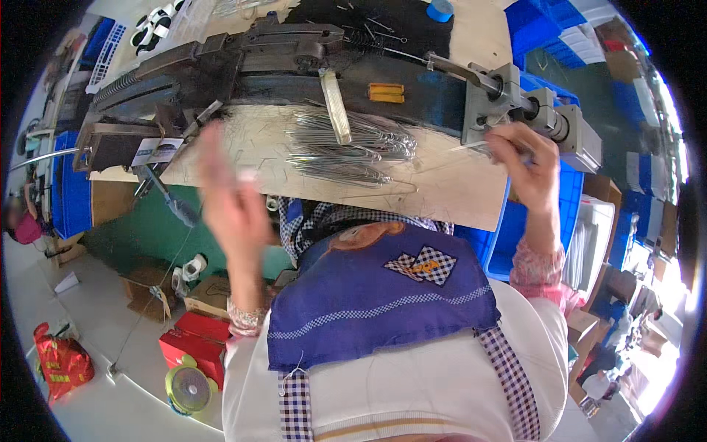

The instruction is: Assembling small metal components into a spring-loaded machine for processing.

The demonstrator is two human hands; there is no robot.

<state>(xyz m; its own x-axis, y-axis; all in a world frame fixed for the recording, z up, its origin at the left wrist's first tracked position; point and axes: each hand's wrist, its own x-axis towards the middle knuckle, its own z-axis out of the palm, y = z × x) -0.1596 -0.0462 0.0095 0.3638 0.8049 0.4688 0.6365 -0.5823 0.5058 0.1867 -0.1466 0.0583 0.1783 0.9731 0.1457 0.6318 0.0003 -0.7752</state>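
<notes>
My left hand (234, 202) is raised in front of the bench's left part, smeared by motion, so its fingers do not show clearly. At the right end of the bench, my right hand (529, 160) is closed, thumb and fingers pinched beside a grey metal machine head (479, 110). A thin pale wire (468, 146) runs left from its fingertips. Between the hands lies a pile of thin metal wires (346, 140) on the wooden bench top (258, 158). Across the pile rests a pale bar (335, 107), its far end at the dark long machine (280, 62).
A yellow block (387, 93) lies on the machine bed. Behind it are loose hooked wires on a dark mat and a blue round lid (440, 10). Blue crates (508, 236) stand beside the bench on the right. A red box (193, 346) and a green fan (189, 388) are on the floor.
</notes>
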